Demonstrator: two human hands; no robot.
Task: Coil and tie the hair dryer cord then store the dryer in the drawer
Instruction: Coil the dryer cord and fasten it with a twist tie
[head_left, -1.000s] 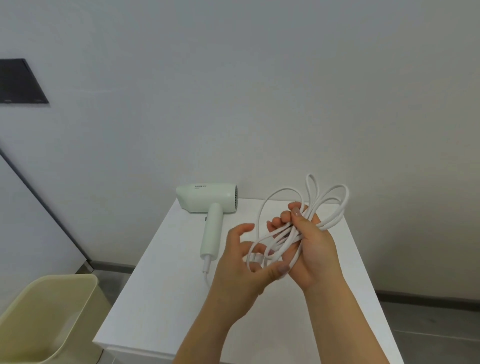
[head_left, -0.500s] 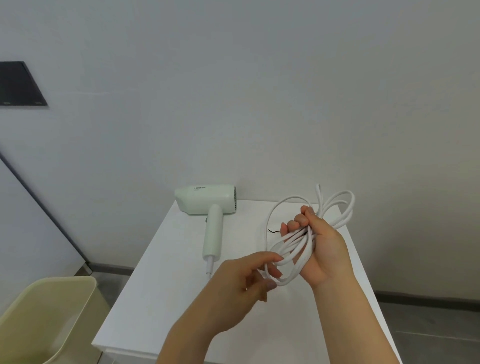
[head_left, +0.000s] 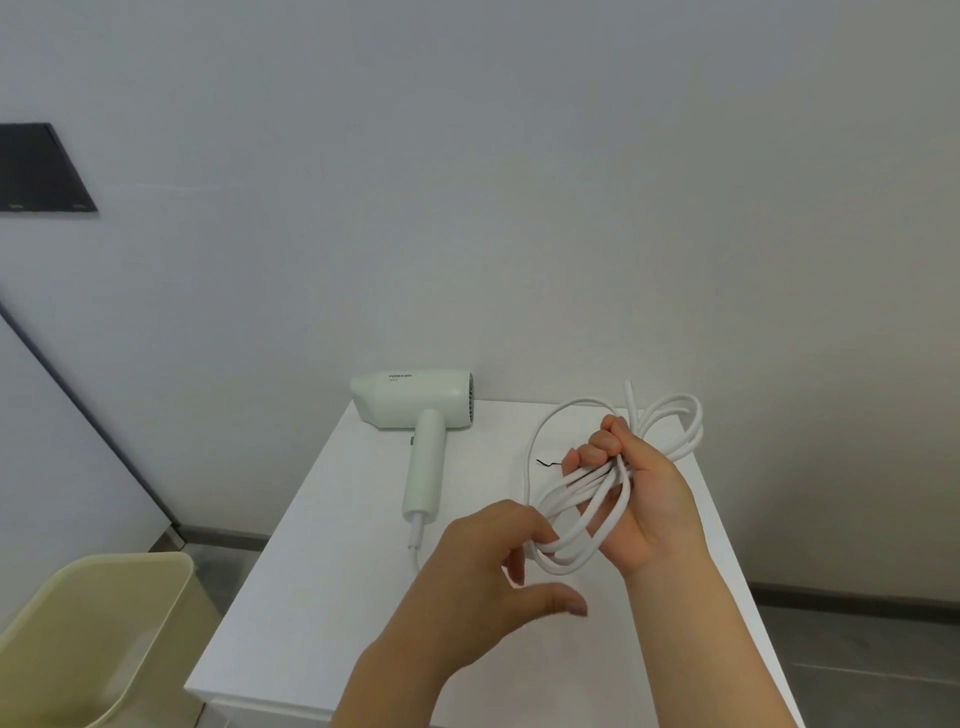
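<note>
A pale green hair dryer (head_left: 415, 402) lies on the white cabinet top (head_left: 337, 597), its handle pointing toward me. Its white cord (head_left: 576, 499) is gathered in several loops above the top. My right hand (head_left: 641, 499) grips the bundle, fingers curled round the strands, and loops fan out beyond it to the right. My left hand (head_left: 493, 566) is below and left of the bundle, fingers loosely spread, its fingertips at the lowest loop. A thin black tie (head_left: 546, 462) lies on the top just left of my right hand. No drawer shows.
A cream waste bin (head_left: 88, 639) stands on the floor at the lower left, beside the cabinet. A grey wall rises right behind the cabinet. A dark panel (head_left: 41, 169) hangs on the wall at the far left.
My left hand has let go of the loops, dropped lower and spread its fingers. My right hand has shifted a little to the right with the bundle. The black tie has come into sight.
</note>
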